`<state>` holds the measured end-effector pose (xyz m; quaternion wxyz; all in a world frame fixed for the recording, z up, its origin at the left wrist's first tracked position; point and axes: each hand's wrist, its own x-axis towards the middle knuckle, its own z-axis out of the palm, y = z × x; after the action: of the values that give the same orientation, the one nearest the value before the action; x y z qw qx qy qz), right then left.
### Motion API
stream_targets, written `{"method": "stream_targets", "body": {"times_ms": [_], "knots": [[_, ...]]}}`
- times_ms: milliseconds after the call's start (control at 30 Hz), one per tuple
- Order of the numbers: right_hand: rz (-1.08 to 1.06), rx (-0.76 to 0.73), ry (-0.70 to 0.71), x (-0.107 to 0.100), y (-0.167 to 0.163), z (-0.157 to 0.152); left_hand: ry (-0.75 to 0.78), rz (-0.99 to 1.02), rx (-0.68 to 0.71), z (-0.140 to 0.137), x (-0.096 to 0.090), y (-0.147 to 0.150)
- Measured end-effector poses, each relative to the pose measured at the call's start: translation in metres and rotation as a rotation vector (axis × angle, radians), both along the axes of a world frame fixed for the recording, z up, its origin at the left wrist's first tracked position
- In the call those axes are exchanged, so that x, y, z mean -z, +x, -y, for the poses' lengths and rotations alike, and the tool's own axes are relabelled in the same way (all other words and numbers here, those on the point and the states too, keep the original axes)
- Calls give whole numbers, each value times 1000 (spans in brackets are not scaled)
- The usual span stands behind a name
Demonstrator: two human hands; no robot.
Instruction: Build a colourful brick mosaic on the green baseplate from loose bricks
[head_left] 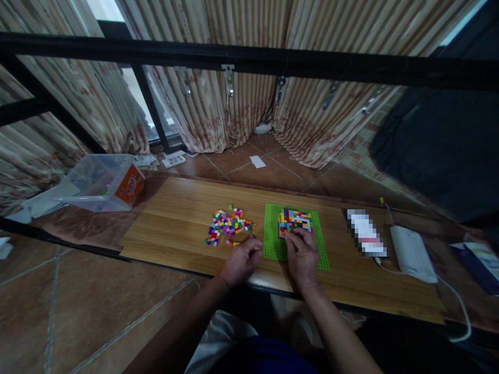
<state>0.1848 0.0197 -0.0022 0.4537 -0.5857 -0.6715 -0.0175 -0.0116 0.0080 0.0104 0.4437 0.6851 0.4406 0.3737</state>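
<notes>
A green studded baseplate [273,223] lies on the wooden board, bearing a low build of many-coloured toy bricks [290,215]. Over the build's near edge is my right hand [303,254], its thumb and fingers pinched together at the bricks; whatever sits between the fingertips is too small to make out. My left hand [244,259] rests by the plate's left edge with fingers curled and closed, and their contents are hidden. Just beyond it spreads a loose pile of small coloured bricks [230,224].
At the far left stands a clear plastic box [97,182] with an orange label. To the right lie a phone [366,232] on a cable and a white power bank [413,253]. A black rail [249,59] crosses in front of striped curtains [249,26].
</notes>
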Motion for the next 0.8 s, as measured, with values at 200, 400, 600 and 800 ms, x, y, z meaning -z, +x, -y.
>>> {"method": "stream_targets", "body": {"times_ms": [200, 400, 600, 800], "knots": [[42, -1, -1, 5, 0, 3, 3, -5, -5, 0, 2, 0], [15, -29, 3, 8, 2, 2, 56, -19, -9, 1, -2, 0], [-110, -70, -45, -6, 2, 5, 64, 4, -10, 1, 0, 0], [-101, -6, 2, -20, 4, 8, 68, 7, -7, 0, 2, 0]]}}
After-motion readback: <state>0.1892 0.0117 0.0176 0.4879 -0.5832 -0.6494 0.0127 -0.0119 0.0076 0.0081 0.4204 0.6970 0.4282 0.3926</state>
